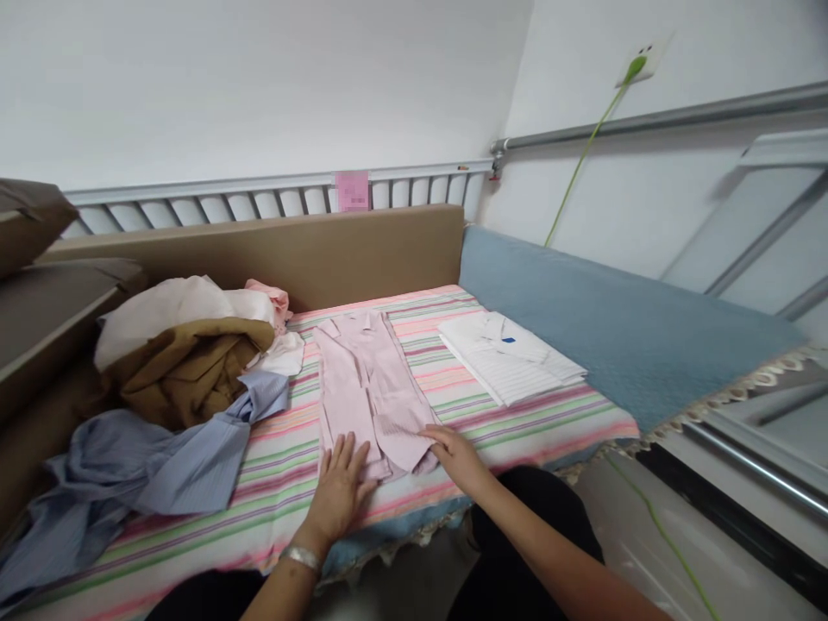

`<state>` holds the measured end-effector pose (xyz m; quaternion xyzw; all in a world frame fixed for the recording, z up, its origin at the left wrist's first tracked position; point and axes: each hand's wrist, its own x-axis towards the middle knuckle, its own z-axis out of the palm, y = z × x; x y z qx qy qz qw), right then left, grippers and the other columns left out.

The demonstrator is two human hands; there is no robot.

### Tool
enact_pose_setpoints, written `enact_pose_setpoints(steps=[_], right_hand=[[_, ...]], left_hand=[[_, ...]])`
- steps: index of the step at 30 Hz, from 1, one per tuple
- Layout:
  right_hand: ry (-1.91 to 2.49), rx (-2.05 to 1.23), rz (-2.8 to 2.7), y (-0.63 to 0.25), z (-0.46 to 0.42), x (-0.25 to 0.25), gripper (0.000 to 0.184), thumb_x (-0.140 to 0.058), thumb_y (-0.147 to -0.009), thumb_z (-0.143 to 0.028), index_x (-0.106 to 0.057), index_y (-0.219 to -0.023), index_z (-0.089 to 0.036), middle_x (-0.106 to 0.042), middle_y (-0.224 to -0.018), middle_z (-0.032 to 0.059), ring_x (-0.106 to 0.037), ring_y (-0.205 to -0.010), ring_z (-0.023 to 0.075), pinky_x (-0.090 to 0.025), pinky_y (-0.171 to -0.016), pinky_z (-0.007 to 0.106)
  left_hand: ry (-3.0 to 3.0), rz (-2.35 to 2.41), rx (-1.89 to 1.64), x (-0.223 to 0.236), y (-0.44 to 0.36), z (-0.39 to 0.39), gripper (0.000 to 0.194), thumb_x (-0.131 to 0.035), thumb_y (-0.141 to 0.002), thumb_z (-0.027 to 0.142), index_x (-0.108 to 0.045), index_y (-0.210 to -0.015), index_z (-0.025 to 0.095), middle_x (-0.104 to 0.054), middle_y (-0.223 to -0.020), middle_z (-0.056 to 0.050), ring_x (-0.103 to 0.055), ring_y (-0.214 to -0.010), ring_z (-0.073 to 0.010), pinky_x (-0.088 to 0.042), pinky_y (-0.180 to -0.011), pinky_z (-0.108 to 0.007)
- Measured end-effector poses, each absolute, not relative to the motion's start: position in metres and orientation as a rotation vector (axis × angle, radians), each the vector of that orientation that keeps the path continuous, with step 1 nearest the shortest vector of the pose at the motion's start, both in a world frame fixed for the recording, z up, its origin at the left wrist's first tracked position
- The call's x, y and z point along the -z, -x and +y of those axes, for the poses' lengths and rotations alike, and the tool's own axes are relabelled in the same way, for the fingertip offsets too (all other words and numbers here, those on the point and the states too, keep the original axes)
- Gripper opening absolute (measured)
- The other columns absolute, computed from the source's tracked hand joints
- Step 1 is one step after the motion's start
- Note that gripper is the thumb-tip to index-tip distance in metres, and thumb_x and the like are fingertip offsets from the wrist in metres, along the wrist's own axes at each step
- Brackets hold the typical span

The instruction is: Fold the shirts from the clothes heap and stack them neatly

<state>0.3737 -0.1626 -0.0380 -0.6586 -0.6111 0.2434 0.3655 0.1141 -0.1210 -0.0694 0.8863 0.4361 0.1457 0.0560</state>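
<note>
Facing you: white wall (259,78), meeting a second in a corner right of upper centre. Pale ribbed radiator (242,207) along its foot; pink square (353,191) on it, markings blurred. In front, a tan backrest (323,259); brown cushions (29,216) at your left edge. Below you, seat under striped cover (259,500); blue quilted cover (614,310) with scalloped trim, right. Upper right: grey pipe (679,114), wall socket (652,60), green plug (637,66), green cord (582,159) running down. Second radiator (769,207), right edge. Glossy pale floor (640,552), lower right. Your light: soft, fairly even.
</note>
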Motion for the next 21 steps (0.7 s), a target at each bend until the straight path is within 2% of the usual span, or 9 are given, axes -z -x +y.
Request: enact_pose_setpoints(steps=[3,6,9,12,15,17,21], right_hand=[[1.695,-0.628,-1.615,-0.366,-0.17,0.032,0.039,-0.045,-0.075,-0.013,-0.068,-0.106,-0.019,-0.055,-0.126,0.0113,-0.049,-0.118,0.0215,-0.033,-0.103,0.039],[1.603,-0.749,-1.752,-0.365,-0.178,0.023,0.032,-0.055,-0.076,-0.024,-0.069,-0.104,-0.022,-0.055,-0.127,0.0102,-0.048,-0.118,0.0232,-0.033,-0.102,0.039],[1.548,-0.812,-1.691,-0.375,-0.177,0.015,0.031,-0.052,-0.08,-0.037,-0.07,-0.1,-0.021,-0.063,-0.114,0.0096,-0.056,-0.108,0.0233,-0.039,-0.097,0.039],[1.544,-0.726,-1.561,-0.389,-0.156,0.012,0.034,-0.043,-0.085,-0.037,-0.069,-0.099,-0.02,-0.068,-0.104,0.0088,-0.06,-0.099,0.0223,-0.042,-0.092,0.038],[1.48,-0.721,-1.547,-0.4,-0.113,0.013,0.033,-0.042,-0.084,-0.034,-0.067,-0.101,-0.02,-0.068,-0.103,0.0081,-0.06,-0.099,0.0214,-0.042,-0.093,0.038],[1.411,-0.876,-1.541,-0.402,-0.08,0.019,0.036,-0.043,-0.083,-0.036,-0.065,-0.104,-0.018,-0.068,-0.102,0.0089,-0.06,-0.099,0.0214,-0.041,-0.093,0.038],[1.351,-1.193,-1.506,-0.402,-0.033,0.038,0.046,-0.041,-0.082,-0.048,-0.064,-0.103,-0.014,-0.07,-0.095,0.0111,-0.063,-0.094,0.0236,-0.044,-0.088,0.042]], left_hand=[[-2.555,1.314,-0.646,0.056,-0.129,-0.125,0.05,-0.042,-0.089,0.033,-0.034,-0.137,0.023,-0.035,-0.145,-0.009,-0.024,-0.136,-0.025,-0.03,-0.106,-0.049],[-2.498,1.183,-0.695,0.041,-0.151,-0.121,0.041,-0.039,-0.09,0.028,-0.043,-0.13,0.021,-0.045,-0.138,-0.008,-0.033,-0.132,-0.0214,-0.033,-0.106,-0.045],[-2.498,1.155,-0.543,0.026,-0.178,-0.108,0.039,-0.04,-0.087,0.022,-0.05,-0.125,0.016,-0.048,-0.135,-0.009,-0.039,-0.128,-0.0207,-0.032,-0.107,-0.04],[-2.538,1.182,-0.331,0.013,-0.209,-0.094,0.043,-0.044,-0.084,0.018,-0.049,-0.126,0.015,-0.049,-0.134,-0.01,-0.041,-0.125,-0.0206,-0.03,-0.107,-0.035],[-2.575,1.188,-0.232,0.007,-0.242,-0.083,0.037,-0.048,-0.081,0.022,-0.056,-0.117,0.015,-0.057,-0.124,-0.01,-0.048,-0.117,-0.0218,-0.035,-0.101,-0.035],[-2.586,1.221,-0.183,0.008,-0.259,-0.078,0.036,-0.054,-0.077,0.024,-0.058,-0.111,0.013,-0.061,-0.116,-0.011,-0.053,-0.109,-0.0243,-0.04,-0.095,-0.037],[-2.598,1.306,-0.065,0.01,-0.276,-0.066,0.049,-0.062,-0.07,0.024,-0.054,-0.115,0.008,-0.059,-0.115,-0.018,-0.056,-0.103,-0.0286,-0.044,-0.083,-0.038]])
